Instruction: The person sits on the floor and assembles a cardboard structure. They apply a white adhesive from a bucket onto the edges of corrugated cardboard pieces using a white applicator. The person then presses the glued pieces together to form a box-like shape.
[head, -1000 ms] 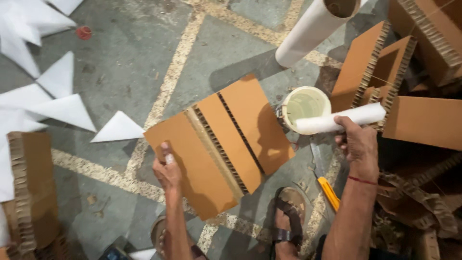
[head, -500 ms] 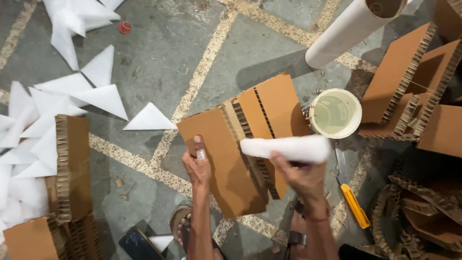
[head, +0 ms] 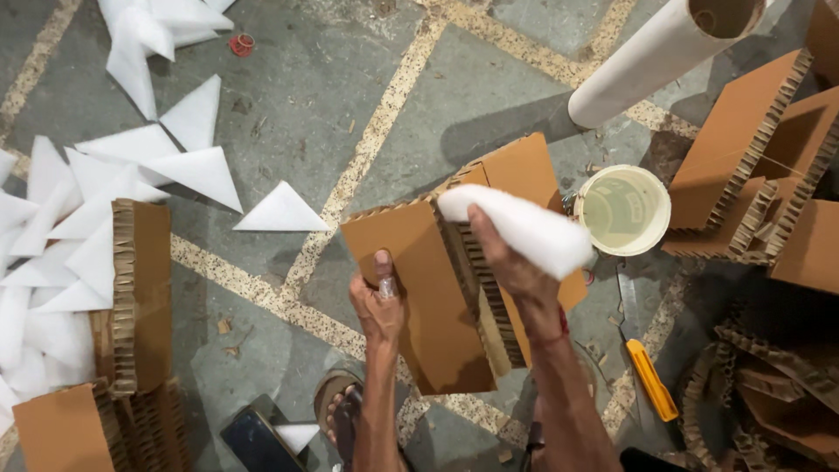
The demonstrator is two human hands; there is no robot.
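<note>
A: The right hand (head: 511, 262) has its grip wrapped round a white foam roll (head: 524, 229), holding it just above the brown board (head: 419, 288).

B: And the left hand (head: 380, 301)?

A: Flat on the board, thumb on top, fingers pressing it to the floor (head: 288, 114). Closed down on the board, not pinching it.

B: How would you do this bit well?

A: I'd say keep that left hand firm so the board doesn't slide, and bring the roll down square to the honeycomb edge, not at a slant.

B: What's the board like?

A: Brown card faces with a honeycomb core showing along the cut edges. Folded sections, lying at the centre of the floor. The roll looks soft and slightly fuzzy.

B: Around it?

A: Pale bucket (head: 624, 210) at three o'clock from the board, yellow knife (head: 648, 376) at four, a long tube (head: 655, 57) at one, white foam triangles (head: 281, 210) at nine to ten.
</note>
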